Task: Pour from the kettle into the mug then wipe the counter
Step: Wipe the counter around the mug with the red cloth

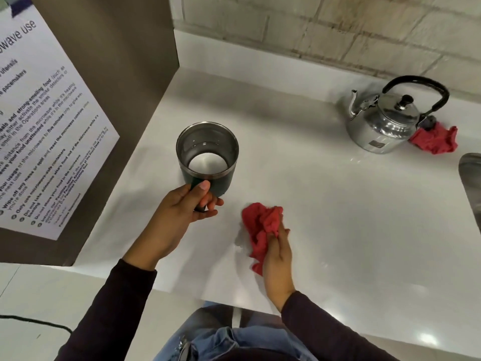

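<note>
A dark green mug (207,157) with a steel inside stands on the white counter (325,204), left of centre, with a little liquid at its bottom. My left hand (182,212) grips the mug's handle at its near side. My right hand (277,259) presses a crumpled red cloth (260,225) onto the counter just right of the mug. The shiny steel kettle (382,123) with a black handle stands upright at the back right, untouched.
A second red cloth (437,139) lies behind the kettle. A brown cabinet side with a printed microwave notice (39,126) walls off the left. A steel sink edge (471,178) shows at the far right. A brick wall backs the counter.
</note>
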`<state>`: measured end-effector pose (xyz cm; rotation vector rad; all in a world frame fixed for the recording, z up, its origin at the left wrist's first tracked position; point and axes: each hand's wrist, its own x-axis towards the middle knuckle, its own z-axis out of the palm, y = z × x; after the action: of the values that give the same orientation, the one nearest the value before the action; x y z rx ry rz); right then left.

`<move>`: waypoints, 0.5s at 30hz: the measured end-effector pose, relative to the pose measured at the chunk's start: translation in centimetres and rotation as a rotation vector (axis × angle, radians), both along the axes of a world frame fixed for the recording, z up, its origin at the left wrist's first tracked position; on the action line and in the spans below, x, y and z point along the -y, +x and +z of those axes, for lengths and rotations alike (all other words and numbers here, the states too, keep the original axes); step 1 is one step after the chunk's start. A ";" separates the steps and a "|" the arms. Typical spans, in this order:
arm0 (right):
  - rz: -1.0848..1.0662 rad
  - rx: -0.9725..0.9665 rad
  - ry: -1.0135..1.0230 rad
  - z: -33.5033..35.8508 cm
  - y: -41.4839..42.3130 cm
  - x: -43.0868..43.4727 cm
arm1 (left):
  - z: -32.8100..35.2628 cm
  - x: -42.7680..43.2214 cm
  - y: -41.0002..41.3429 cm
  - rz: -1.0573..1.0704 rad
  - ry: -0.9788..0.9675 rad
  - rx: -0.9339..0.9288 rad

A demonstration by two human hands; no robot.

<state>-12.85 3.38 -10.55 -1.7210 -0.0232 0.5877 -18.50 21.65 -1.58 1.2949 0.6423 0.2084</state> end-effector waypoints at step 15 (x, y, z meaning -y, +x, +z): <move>0.968 1.014 -0.607 -1.6 0.9 -3.6 | 0.8 -1.1 0.2 -0.020 0.028 0.013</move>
<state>-11.91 6.95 -12.12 -2.3959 -1.5956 0.3308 -18.31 22.78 -0.81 1.3254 0.6176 0.2098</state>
